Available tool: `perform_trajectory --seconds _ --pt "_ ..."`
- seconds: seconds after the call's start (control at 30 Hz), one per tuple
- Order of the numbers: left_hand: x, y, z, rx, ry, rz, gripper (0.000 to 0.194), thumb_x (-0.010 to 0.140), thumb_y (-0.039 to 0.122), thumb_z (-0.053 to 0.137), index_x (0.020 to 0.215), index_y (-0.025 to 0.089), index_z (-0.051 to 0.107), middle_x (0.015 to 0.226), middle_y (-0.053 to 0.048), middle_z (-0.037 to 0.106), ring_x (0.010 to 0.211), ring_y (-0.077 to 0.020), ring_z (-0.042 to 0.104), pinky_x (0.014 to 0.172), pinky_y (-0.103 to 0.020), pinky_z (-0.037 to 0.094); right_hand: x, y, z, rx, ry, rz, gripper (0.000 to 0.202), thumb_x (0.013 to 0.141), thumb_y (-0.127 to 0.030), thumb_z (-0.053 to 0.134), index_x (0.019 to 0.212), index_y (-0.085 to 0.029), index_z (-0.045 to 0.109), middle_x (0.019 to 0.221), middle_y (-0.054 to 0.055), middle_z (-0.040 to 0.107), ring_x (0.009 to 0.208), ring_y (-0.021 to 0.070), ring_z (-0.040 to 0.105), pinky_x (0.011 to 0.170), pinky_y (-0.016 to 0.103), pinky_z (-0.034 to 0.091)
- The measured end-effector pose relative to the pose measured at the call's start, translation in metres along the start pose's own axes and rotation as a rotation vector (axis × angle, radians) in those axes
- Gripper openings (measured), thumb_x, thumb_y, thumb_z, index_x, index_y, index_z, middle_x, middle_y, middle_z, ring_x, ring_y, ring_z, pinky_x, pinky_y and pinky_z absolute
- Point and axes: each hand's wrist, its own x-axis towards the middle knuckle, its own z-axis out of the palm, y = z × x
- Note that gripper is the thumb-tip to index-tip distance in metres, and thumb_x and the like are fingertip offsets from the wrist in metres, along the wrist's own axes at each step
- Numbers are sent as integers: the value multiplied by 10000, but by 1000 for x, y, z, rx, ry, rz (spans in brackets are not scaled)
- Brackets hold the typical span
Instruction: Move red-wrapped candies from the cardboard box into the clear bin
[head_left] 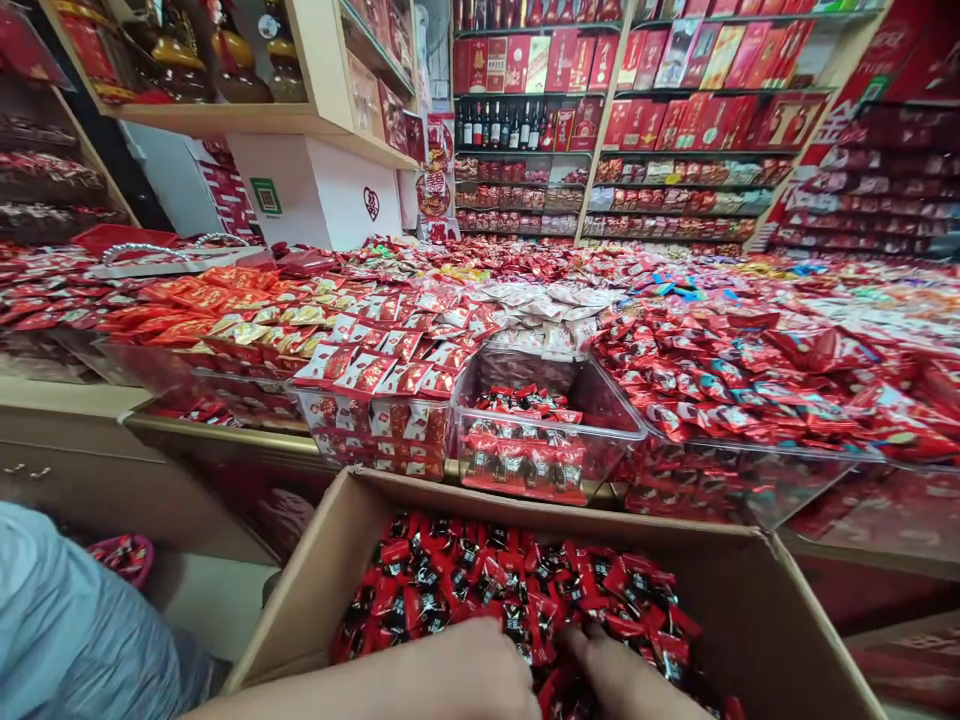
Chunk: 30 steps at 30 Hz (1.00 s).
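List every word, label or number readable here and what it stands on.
None can be read.
Candy wrappers in the cardboard box: print blurred.
White box: green square sticker and red emblem, illegible.
Shelf boxes and bottles: too small.

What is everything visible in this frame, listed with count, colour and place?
cardboard box: one, brown, bottom centre, open
wrapped candies: many, red and black, in the box
clear bin: one, transparent, behind the box, partly filled with the same candies
candy display: countless packets, mostly red, some gold and white, across the counter
bottles: a row, dark, back shelf
boxed goods: many, red, upper shelves
left hand: one, on the candies in the box
right hand: one, fingers dug into the candies
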Motion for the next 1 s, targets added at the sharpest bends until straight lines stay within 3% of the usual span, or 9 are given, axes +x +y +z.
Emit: perform_trajectory --seconds 0.07,0.17,0.3,0.43,0.5,0.6,0.73,0.87,1.0 --pt "-4 -3 -6 -125 35 -115 73 709 261 592 753 203 588 684 9 625 667 -161 580 544 -254 410 -3 1 -2 -56 -41 -22 687 424 -50 617 1102 -143 560 988 187 607 886 361 572 748 401 456" --pt "-7 -3 -21 -376 111 -301 211 741 233 541 945 207 586 860 -43 630 827 -202 571 715 -299 437 -9 -4 -10 -79 -16 -86 343 578 -101 511 899 -172 607 879 111 631 852 291 580 724 361 437" --pt "-3 1 -24 -903 304 -581 508 783 329 496 1249 172 368 1117 -117 540 961 -231 526 795 -358 426 -20 -34 -34 235 159 -250 219 696 -154 475 910 -182 514 815 39 612 762 185 559 681 276 423" --pt "3 0 -26 -1535 425 -482 444 794 290 499 1212 174 404 1097 -94 562 962 -201 546 799 -328 429 -32 -67 -55 689 213 -390 147 745 -177 498 891 -192 504 858 22 601 776 147 541 720 252 421" --pt "5 -2 -31 -1703 513 -449 554 724 220 596 1229 168 374 1156 -112 526 1052 -213 497 864 -333 395 -35 -73 -60 853 196 -361 138 763 -248 521 882 -185 546 849 30 604 772 155 535 703 257 425" --pt "7 -3 -38 -1818 552 -496 700 642 132 656 1252 144 312 1161 -150 513 1033 -221 511 842 -336 407 -35 -72 -59 985 233 -268 237 778 -371 513 863 -173 611 818 37 602 719 159 514 658 262 416" --pt "11 -2 -39 -1743 547 -619 606 652 117 618 1205 141 370 923 -90 610 819 -175 587 742 -310 434 -34 -65 -52 1073 264 -217 276 771 -411 523 865 -182 646 725 15 569 661 142 475 635 261 400" --pt "13 -2 -36 -1618 586 -703 546 627 130 644 1128 151 428 771 -25 600 684 -133 570 662 -274 432 -32 -60 -48 1186 234 -148 310 754 -432 543 832 -154 655 612 7 537 580 120 447 580 251 378" --pt "14 -4 -39 -1768 665 -671 483 618 192 684 1014 149 411 702 0 591 637 -106 562 625 -239 421 -37 -57 -50 1194 314 -164 299 714 -429 595 800 -150 654 597 14 534 569 120 446 559 245 379"
